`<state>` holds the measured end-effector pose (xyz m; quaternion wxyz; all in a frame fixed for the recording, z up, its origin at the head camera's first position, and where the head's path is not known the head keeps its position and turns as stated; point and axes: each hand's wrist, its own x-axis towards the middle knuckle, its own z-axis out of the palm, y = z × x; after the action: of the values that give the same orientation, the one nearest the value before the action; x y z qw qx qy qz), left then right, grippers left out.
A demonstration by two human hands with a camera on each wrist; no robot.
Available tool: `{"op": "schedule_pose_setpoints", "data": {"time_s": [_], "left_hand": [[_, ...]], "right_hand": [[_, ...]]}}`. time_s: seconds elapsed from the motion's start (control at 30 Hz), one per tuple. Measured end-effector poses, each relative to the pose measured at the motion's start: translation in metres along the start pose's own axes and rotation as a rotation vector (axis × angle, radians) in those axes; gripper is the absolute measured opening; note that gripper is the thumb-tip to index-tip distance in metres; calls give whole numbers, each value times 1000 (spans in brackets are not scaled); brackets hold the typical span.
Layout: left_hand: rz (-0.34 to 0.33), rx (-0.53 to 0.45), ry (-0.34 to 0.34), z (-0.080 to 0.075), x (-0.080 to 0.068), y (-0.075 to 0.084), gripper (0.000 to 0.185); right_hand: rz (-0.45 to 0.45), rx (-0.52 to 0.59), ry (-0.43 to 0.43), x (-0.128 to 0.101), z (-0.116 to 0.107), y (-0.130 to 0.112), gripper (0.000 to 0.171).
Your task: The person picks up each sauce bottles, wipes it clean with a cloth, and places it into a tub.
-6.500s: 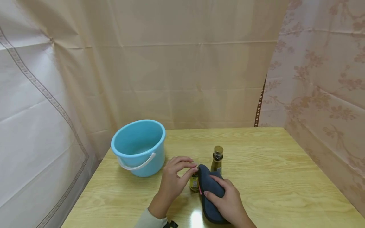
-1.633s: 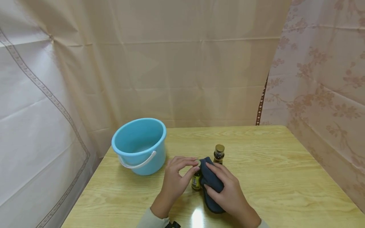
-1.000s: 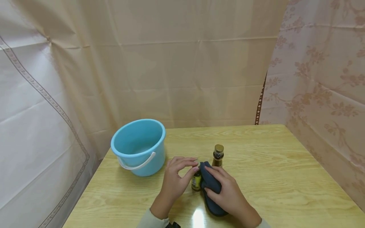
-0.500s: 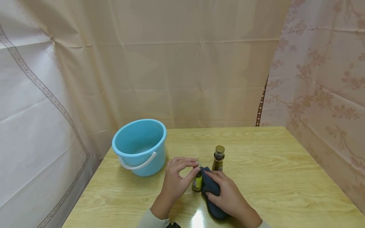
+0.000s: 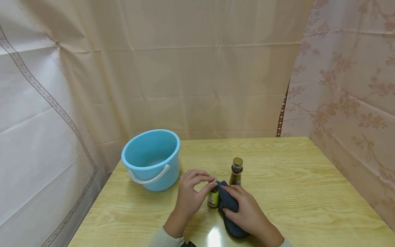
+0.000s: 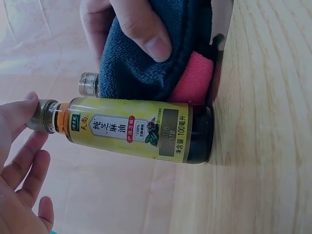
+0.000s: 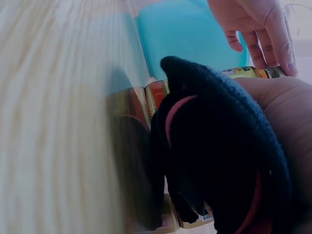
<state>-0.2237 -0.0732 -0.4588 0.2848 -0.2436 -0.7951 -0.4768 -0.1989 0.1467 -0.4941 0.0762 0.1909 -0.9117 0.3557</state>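
Note:
A small sesame oil bottle (image 5: 213, 199) with a yellow label stands upright on the table. My left hand (image 5: 190, 197) pinches its cap between thumb and fingertips, the other fingers spread loosely. My right hand (image 5: 248, 212) grips a folded dark blue cloth (image 5: 229, 202) and presses it against the bottle's right side. In the left wrist view a pink layer of the cloth (image 6: 194, 78) shows near the bottle's base. Part of the cloth lies under my right palm, hidden. Just behind the cloth stands a taller dark bottle (image 5: 236, 173) with a gold cap, its lower part covered.
A light blue bucket (image 5: 172, 171) with a white handle stands at the table's left side, beyond my left hand. The wooden table (image 5: 296, 192) stretches to the right and back. A beige curtain (image 5: 197, 85) hangs behind it, with a floral one at right.
My right hand has drawn the cloth slightly down along the bottle towards me, uncovering more of the bottle behind it. The left hand stays at the cap, and the last half second shows almost no movement.

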Motion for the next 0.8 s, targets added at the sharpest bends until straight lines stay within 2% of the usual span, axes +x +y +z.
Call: {"op": "schedule_pose_setpoints", "data": {"time_s": [0.17,0.57,0.8], "left_hand": [[18,16,4,1,-1,-1,16],[53,26,-7,0,2,-3,17],[80,46,-7,0,2,-3,17]], "right_hand": [[-21,21,37,-1,-2,-3,73],[-219,44,221,-1,-4,-5,80],[-252,61,278,-3,-5,-8,83]]}}
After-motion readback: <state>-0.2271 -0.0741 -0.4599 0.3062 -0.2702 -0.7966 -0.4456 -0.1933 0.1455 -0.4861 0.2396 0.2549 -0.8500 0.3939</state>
